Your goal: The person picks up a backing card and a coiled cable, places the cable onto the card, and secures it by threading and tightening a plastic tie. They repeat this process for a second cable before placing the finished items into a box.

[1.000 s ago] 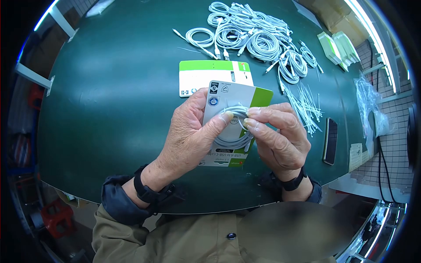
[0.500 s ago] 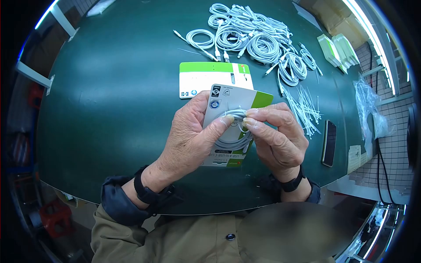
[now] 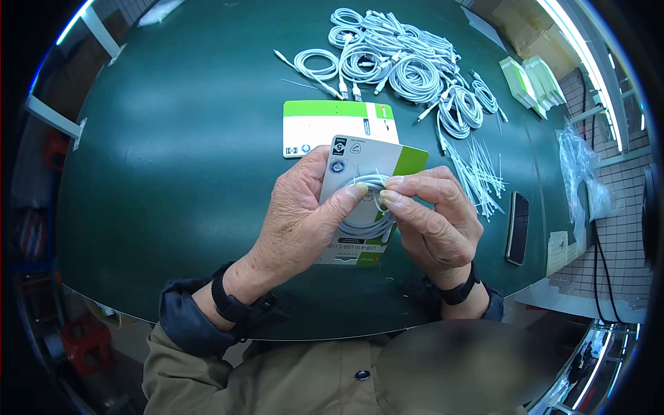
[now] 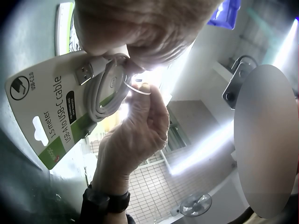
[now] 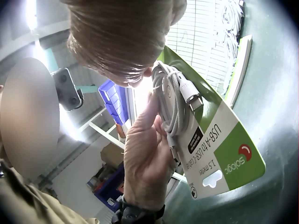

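My left hand (image 3: pixel 294 211) grips a white and green packaging card (image 3: pixel 377 147) printed "USB-A to USB-C cable", its thumb pressing a coiled pale cable (image 3: pixel 365 229) against the card's face. Thumb and forefinger of my right hand (image 3: pixel 443 221) pinch a thin white cable tie (image 4: pixel 140 89) at the upper part of the coil. In the left wrist view the tie curves from the coil to those fingertips. A USB-A plug (image 4: pixel 85 73) lies over the card beside the coil. The left fingers behind the card are hidden in the head view.
Another green and white card (image 3: pixel 335 126) lies just beyond the hands. Past it spreads a heap of coiled cables (image 3: pixel 415 77), with loose cable ties (image 3: pixel 478 178) nearer on the right. A phone (image 3: pixel 517 228), upright cards (image 3: pixel 529 86) and a plastic bag (image 3: pixel 584 173) are along the right side.
Both hands keep the same hold on card and tie. My right fingertips have moved slightly left, and the head view has shifted a little.
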`<control>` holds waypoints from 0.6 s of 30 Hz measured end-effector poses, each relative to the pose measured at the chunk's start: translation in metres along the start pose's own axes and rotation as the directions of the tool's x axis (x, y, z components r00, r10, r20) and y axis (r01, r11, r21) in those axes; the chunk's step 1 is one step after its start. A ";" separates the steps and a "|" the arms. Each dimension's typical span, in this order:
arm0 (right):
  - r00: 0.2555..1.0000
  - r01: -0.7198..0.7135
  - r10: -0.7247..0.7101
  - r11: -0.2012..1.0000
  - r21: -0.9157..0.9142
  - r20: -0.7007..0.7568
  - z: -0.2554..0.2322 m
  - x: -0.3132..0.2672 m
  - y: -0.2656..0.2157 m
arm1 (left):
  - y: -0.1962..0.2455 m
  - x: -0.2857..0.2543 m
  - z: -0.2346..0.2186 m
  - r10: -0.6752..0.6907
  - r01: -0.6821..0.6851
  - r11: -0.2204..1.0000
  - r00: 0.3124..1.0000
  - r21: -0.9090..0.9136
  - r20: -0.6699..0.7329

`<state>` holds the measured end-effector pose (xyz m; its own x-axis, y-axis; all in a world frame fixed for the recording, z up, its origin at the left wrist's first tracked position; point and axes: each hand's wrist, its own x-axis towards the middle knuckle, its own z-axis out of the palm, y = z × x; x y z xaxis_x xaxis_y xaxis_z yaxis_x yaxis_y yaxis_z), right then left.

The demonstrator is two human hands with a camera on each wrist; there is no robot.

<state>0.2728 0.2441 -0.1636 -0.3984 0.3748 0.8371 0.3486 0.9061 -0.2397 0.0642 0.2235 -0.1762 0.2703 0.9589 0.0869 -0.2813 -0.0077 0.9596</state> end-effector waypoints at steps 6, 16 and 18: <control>0.999 -0.007 0.007 1.000 0.011 -0.031 0.000 0.001 0.002 | 0.000 0.000 0.001 -0.002 0.002 1.000 1.000 0.001 0.003; 1.000 -0.013 0.013 1.000 -0.001 -0.002 0.000 0.001 0.000 | 0.000 0.000 0.000 -0.003 0.003 1.000 1.000 -0.005 0.005; 1.000 -0.011 0.011 1.000 0.002 -0.005 0.001 0.001 0.001 | 0.000 0.000 0.000 -0.011 0.011 1.000 1.000 -0.001 0.003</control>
<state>0.2722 0.2456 -0.1630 -0.3907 0.3835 0.8368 0.3513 0.9024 -0.2496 0.0642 0.2231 -0.1757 0.2758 0.9582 0.0767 -0.2789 0.0035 0.9603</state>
